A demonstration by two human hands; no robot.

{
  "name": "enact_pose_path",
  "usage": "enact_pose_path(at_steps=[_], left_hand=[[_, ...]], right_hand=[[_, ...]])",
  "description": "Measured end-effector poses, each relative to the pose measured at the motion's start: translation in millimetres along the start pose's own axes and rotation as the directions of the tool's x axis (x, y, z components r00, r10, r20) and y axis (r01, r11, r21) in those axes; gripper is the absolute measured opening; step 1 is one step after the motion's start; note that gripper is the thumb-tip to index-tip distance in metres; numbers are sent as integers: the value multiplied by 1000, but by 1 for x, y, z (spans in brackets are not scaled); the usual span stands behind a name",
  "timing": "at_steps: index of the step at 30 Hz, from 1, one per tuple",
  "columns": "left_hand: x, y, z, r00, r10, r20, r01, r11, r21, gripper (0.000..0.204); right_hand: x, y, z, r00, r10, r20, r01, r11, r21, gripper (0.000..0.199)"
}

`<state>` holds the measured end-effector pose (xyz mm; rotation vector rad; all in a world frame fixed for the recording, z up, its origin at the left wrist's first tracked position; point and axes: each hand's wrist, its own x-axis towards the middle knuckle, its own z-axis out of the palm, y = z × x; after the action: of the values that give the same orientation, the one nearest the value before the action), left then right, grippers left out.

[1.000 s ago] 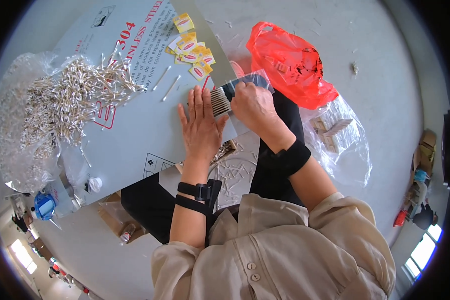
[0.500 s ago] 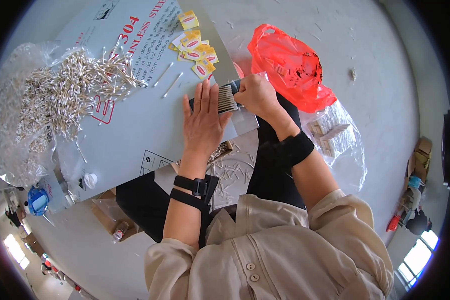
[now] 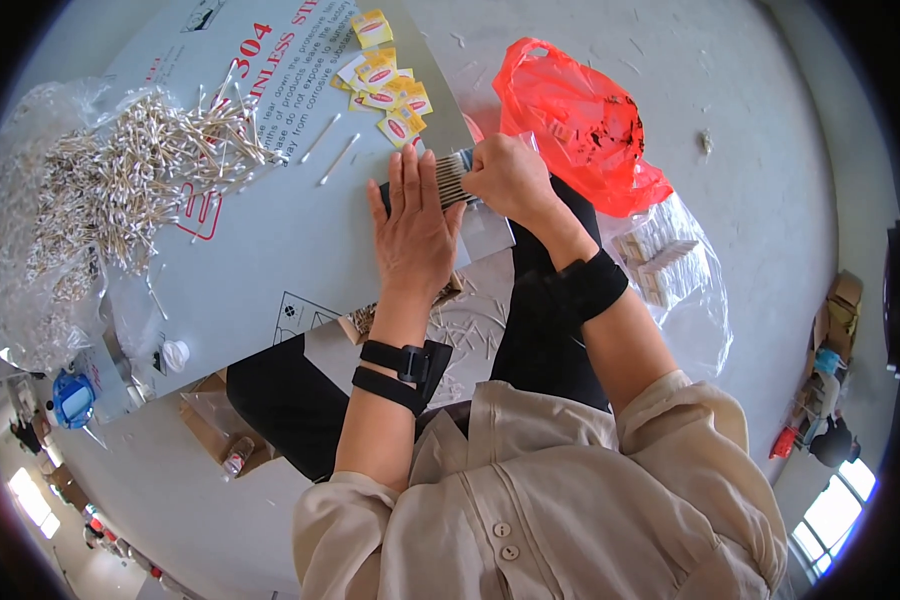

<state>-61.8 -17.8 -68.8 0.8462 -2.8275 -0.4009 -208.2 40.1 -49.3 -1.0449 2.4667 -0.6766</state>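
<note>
My left hand (image 3: pixel 415 225) lies flat near the right edge of the grey sheet-topped table (image 3: pixel 270 270), its fingers stretched forward and close together. Under and beside those fingers is a dark flat piece with a row of cotton swabs (image 3: pixel 451 180) laid side by side. My right hand (image 3: pixel 510 180) is closed in a fist at the right end of that row; what its fingers pinch is hidden. A bit of clear film shows by its knuckles. Two loose cotton swabs (image 3: pixel 339 160) rest on the sheet ahead of my left hand.
A large heap of cotton swabs (image 3: pixel 120 190) spills from a clear bag at left. Yellow-and-white paper cards (image 3: pixel 380 80) lie at the far edge. Right of the table are a red plastic bag (image 3: pixel 570 130) and a clear bag of white packs (image 3: pixel 660 265). A cardboard box (image 3: pixel 360 323) sits below my left wrist.
My left hand has shifted slightly right along the row, covering more of the swabs. The right fist has moved a little away from me and stays closed.
</note>
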Motion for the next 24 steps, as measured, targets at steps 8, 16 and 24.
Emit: enact_pose_path(at_steps=[8, 16, 24], left_hand=[[1, 8, 6, 998, -11, -62, 11, 1000, -1, 65], [6, 19, 8, 999, -21, -50, 20, 1000, -21, 69], [7, 12, 6, 992, 11, -129, -39, 976, -216, 67]], right_hand=[[-3, -7, 0, 1000, 22, 2, -22, 998, -64, 20], [-2, -17, -5, 999, -6, 51, 13, 989, -150, 18], [-18, 4, -5, 982, 7, -190, 14, 994, 108, 13]])
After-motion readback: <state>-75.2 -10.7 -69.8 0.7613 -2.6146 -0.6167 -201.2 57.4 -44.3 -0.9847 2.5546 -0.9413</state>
